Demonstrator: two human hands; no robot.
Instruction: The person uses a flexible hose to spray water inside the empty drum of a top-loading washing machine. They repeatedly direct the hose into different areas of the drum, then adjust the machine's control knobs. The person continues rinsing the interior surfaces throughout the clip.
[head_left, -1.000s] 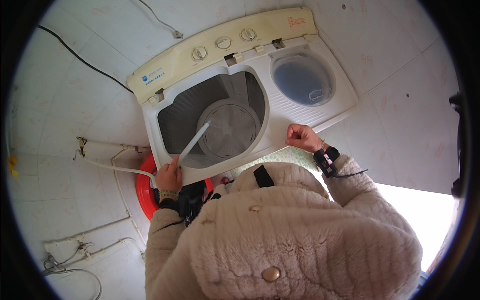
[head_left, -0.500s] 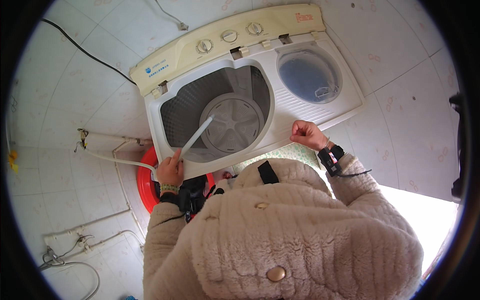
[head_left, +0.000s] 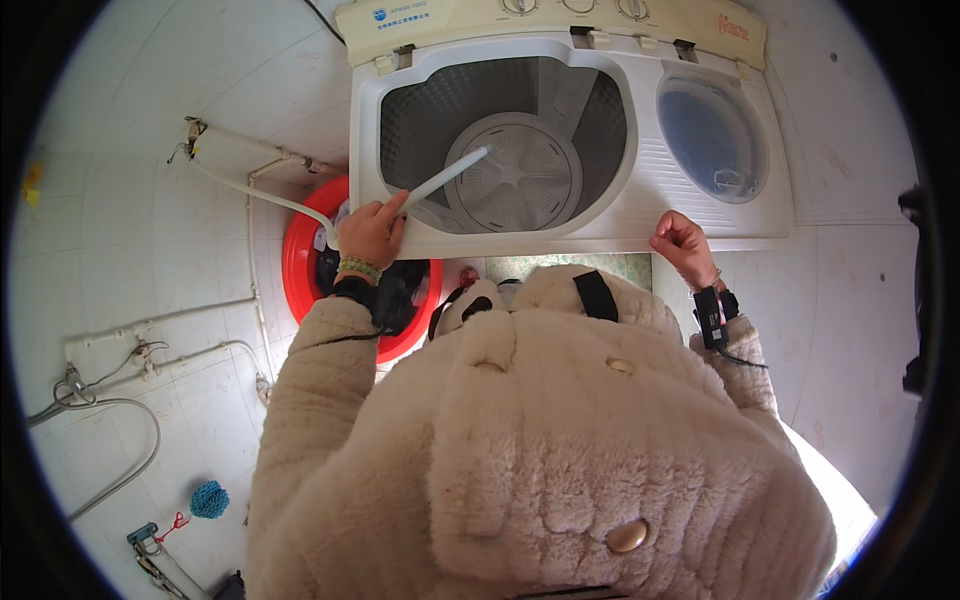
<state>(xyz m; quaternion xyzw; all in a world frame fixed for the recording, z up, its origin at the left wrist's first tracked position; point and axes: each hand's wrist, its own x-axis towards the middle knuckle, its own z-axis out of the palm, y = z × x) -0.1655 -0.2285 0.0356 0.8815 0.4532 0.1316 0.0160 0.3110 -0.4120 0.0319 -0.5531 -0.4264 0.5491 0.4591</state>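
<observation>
- The room has a floor (head_left: 150, 200) of pale square tiles, with thin pipes (head_left: 160, 320) and a grey cable running along it at the left.
- A small blue scrubber (head_left: 209, 498) lies on the tiles at the near left.
- A white twin-tub washing machine (head_left: 700, 200) stands at the far side, its cream control strip with round knobs along the far edge.
- The wash tub (head_left: 510, 150) on the left of the machine is open, grey-walled, with a pale round agitator plate (head_left: 525, 180) at the bottom.
- The smaller spin tub on the right is covered by a clear bluish lid (head_left: 712, 135).
- A red basin (head_left: 300, 250) sits on the floor just left of the machine, near its front corner, with dark items inside.
- The left hand (head_left: 372, 232) is closed around a white hose (head_left: 445, 175), fingers wrapped tight, resting at the machine's near-left rim.
- The hose's free end reaches out over the open wash tub, pointing toward the agitator plate; its other run curves away leftward from the hand, over the basin toward a wall fitting.
- The right hand (head_left: 682, 243) is curled over the near edge of the machine, right of the wash tub, fingers folded in a narrow grip on the rim; it holds nothing else.
- A dark strap device sits on the right wrist, and a beaded band on the left.
- The person wears a fluffy cream coat (head_left: 560, 450) that fills the near part of the view.
</observation>
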